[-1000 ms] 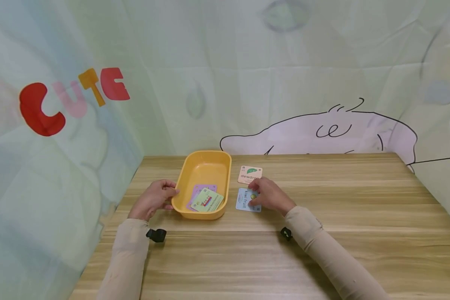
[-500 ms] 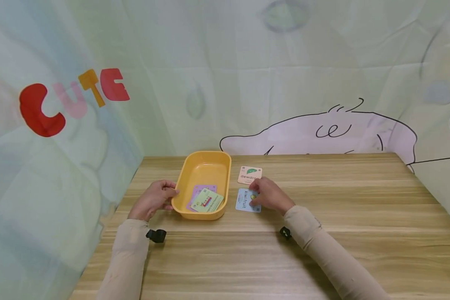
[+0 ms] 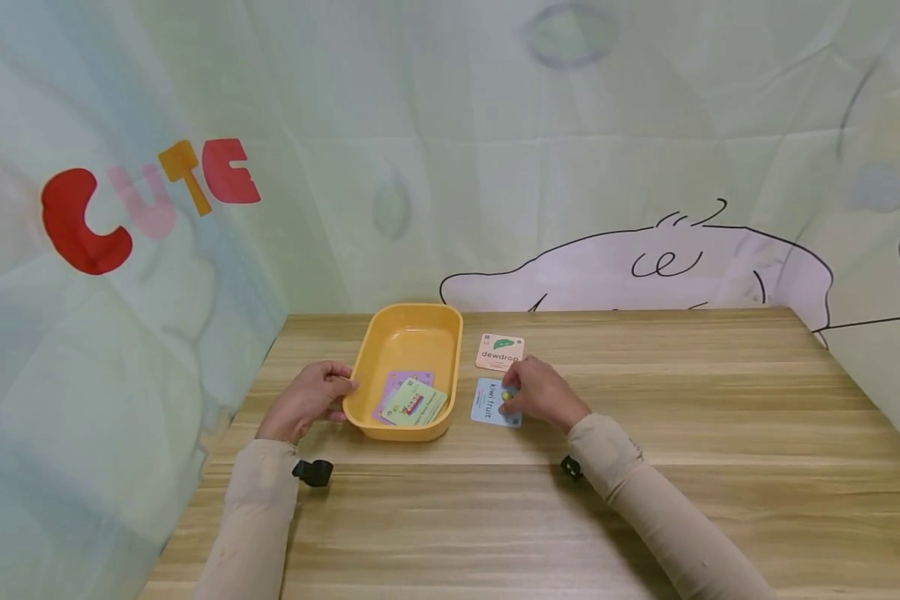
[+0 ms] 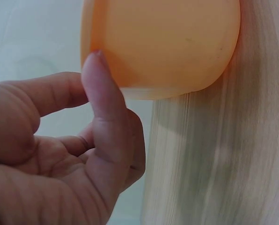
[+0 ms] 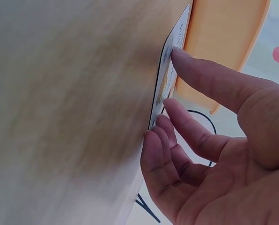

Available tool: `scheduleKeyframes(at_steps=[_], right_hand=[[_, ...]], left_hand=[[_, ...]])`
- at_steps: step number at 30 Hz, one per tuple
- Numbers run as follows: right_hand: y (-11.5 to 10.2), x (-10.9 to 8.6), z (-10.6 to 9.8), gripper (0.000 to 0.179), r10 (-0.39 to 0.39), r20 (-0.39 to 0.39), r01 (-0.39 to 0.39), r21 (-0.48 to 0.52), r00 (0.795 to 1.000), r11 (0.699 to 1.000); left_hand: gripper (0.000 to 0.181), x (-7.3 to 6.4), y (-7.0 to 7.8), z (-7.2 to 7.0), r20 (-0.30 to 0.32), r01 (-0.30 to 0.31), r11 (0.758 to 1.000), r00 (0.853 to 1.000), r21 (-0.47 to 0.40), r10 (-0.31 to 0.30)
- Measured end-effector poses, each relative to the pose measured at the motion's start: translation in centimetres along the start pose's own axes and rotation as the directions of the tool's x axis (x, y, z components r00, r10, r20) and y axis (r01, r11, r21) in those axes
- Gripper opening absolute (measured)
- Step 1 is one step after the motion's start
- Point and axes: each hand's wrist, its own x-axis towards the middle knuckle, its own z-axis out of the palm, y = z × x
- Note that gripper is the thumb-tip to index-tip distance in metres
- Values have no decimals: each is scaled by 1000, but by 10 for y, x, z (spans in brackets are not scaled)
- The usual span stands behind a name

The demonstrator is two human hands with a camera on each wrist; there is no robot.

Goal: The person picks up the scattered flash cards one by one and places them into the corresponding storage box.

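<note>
My left hand (image 3: 311, 402) pinches the left rim of a yellow tray (image 3: 375, 346) between thumb and fingers. In the left wrist view the tray wall (image 4: 167, 42) rises just beyond the fingertips. Inside the tray a green card (image 3: 418, 403) overlaps a purple card (image 3: 394, 384). Right of the tray, my right hand (image 3: 543, 393) rests its thumb and fingertips on a blue "kiwi fruit" card (image 3: 486, 402) lying on the table. From the right wrist, the card (image 5: 177, 35) shows edge-on, thumb on its face and other fingertips near its edge.
Just behind the blue card lies a pink "dewdrop" card (image 3: 499, 351), partly behind the right hand's fingers. Both stand on a wood-grain table (image 3: 435, 517). A printed curtain (image 3: 390, 142) hangs along the table's back and left sides.
The right hand's fingertips have drawn slightly closer together over the blue card. The left hand, the tray and the cards stay where they were.
</note>
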Motion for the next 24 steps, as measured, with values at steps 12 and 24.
scheduleKeyframes(at_steps=[12,24], right_hand=[[0,0,0,25,6,48,-6,12,999,1000],[1,-6,-4,54,7,3,-7,-39,1000,999]], left_hand=[[34,0,0,0,-5,5,1000,1000,2,-5],[36,1,0,0,-5,6,1000,1000,7,-6]])
